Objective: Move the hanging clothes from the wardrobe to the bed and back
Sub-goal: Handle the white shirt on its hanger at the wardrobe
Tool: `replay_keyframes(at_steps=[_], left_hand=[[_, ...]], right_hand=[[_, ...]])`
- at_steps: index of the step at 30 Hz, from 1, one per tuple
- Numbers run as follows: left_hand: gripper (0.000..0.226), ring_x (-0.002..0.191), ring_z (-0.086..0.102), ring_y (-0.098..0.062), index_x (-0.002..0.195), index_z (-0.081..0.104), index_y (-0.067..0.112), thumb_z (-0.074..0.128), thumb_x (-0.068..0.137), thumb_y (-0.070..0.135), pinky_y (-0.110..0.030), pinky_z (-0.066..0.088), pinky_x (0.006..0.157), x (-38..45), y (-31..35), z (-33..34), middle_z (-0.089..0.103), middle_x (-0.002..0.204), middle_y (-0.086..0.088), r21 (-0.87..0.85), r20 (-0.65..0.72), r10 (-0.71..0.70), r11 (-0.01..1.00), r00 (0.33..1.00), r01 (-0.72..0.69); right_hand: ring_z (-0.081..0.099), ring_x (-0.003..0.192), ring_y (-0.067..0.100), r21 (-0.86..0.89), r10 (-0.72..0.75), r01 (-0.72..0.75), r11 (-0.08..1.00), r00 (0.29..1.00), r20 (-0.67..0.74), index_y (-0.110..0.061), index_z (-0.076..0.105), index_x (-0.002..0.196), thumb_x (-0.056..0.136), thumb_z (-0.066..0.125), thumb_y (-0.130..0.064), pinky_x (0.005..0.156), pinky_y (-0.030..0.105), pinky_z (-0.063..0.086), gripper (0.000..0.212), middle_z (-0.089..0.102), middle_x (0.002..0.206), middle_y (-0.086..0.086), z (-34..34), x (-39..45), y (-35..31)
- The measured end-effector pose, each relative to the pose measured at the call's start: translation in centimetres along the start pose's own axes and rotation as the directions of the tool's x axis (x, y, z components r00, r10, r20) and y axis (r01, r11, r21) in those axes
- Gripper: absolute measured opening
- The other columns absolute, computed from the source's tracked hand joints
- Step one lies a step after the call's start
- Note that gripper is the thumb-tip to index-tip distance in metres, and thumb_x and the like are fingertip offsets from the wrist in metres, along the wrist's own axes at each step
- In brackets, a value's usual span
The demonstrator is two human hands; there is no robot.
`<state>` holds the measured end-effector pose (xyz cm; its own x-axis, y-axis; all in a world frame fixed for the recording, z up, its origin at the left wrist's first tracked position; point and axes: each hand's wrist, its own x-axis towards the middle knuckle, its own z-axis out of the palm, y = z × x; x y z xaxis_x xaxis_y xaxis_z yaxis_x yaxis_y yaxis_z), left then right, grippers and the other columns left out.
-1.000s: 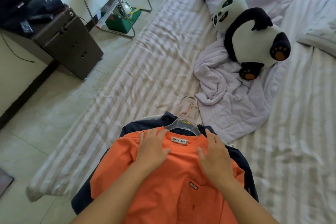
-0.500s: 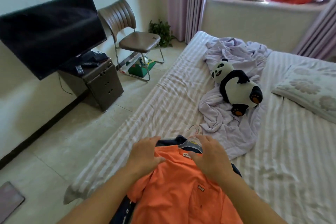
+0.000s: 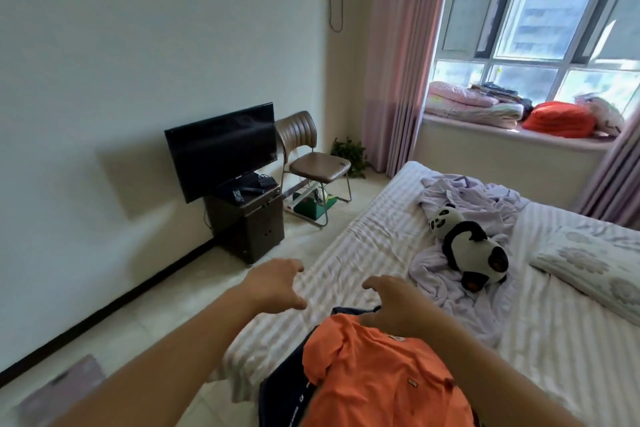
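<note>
An orange shirt (image 3: 374,378) lies on a dark navy garment (image 3: 287,395) at the near edge of the striped bed (image 3: 374,229). Their hangers are hidden behind my right hand. My left hand (image 3: 277,284) hovers above the bed's edge, left of the clothes, fingers apart and holding nothing. My right hand (image 3: 401,305) is raised over the collar end of the orange shirt, fingers spread and curled, with nothing in its grasp. The wardrobe is out of view.
A panda plush (image 3: 467,250) lies on a crumpled lilac sheet (image 3: 446,274) mid-bed, with a pillow (image 3: 595,274) at right. Left of the bed stand a TV (image 3: 221,149) on a dark cabinet (image 3: 247,222) and a brown chair (image 3: 311,163). Folded bedding sits on the windowsill (image 3: 512,132).
Both hands have lifted off the orange shirt, which stays on the bed. My view has tilted up from the bed to the room and window.
</note>
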<state>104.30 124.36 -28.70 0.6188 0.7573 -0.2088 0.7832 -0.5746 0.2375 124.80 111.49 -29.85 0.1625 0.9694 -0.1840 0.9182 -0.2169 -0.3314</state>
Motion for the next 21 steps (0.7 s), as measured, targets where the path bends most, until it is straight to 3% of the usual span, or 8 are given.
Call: replay_keyframes(at_steps=[4, 9, 12, 16, 21], left_hand=[[0.077, 0.124, 0.052, -0.021, 0.143, 0.044, 0.021, 0.079, 0.078, 0.045, -0.038, 0.046, 0.101, -5.5, -1.2, -2.9, 0.052, 0.14, 0.0, -0.002, 0.01, -0.086, 0.996, 0.996, 0.086], [0.077, 0.124, 0.05, -0.022, 0.143, 0.043, 0.018, 0.079, 0.079, 0.043, -0.038, 0.045, 0.103, -12.0, -1.8, -4.7, 0.049, 0.142, -0.002, -0.035, 0.001, -0.173, 0.984, 0.985, 0.173], [0.08, 0.131, 0.045, -0.022, 0.147, 0.038, 0.018, 0.078, 0.081, 0.04, -0.037, 0.041, 0.107, -15.7, -1.3, -5.0, 0.044, 0.148, -0.002, -0.083, -0.026, -0.242, 0.967, 0.97, 0.239], [0.081, 0.131, 0.045, -0.021, 0.147, 0.038, 0.019, 0.079, 0.08, 0.039, -0.029, 0.04, 0.1, -20.7, 0.1, -4.4, 0.043, 0.148, -0.002, -0.178, -0.072, -0.351, 0.926, 0.934, 0.334], [0.08, 0.127, 0.049, -0.021, 0.144, 0.042, 0.024, 0.08, 0.076, 0.043, -0.036, 0.045, 0.102, -27.7, 2.2, -2.4, 0.047, 0.145, 0.0, -0.265, -0.119, -0.525, 0.835, 0.842, 0.483]], right_hand=[[0.053, 0.123, 0.02, -0.042, -0.052, 0.054, 0.998, 0.997, 0.057, -0.019, 0.046, 0.142, 0.078, 0.071, -0.05, 0.097, 0.033, 0.047, 0.076, 0.053, 0.14, 0.002, -2.1, -1.9, -3.6], [0.056, 0.114, 0.017, -0.064, -0.171, 0.176, 0.982, 0.983, 0.073, -0.02, 0.047, 0.141, 0.082, 0.072, -0.049, 0.086, 0.026, 0.043, 0.07, 0.055, 0.137, 0.003, -4.0, -3.7, -6.9], [0.054, 0.119, 0.02, -0.104, -0.26, 0.266, 0.958, 0.963, 0.068, -0.019, 0.046, 0.142, 0.082, 0.073, -0.049, 0.094, 0.03, 0.045, 0.072, 0.054, 0.139, 0.004, -4.8, -5.1, -8.5], [0.052, 0.123, 0.021, -0.143, -0.394, 0.404, 0.904, 0.914, 0.095, -0.019, 0.044, 0.143, 0.081, 0.074, -0.047, 0.097, 0.032, 0.044, 0.075, 0.052, 0.141, 0.004, -5.5, -7.8, -10.0], [0.055, 0.121, 0.023, -0.175, -0.536, 0.56, 0.81, 0.828, 0.164, -0.017, 0.048, 0.14, 0.081, 0.073, -0.049, 0.101, 0.04, 0.048, 0.071, 0.055, 0.137, 0.004, -5.7, -11.7, -12.0]])
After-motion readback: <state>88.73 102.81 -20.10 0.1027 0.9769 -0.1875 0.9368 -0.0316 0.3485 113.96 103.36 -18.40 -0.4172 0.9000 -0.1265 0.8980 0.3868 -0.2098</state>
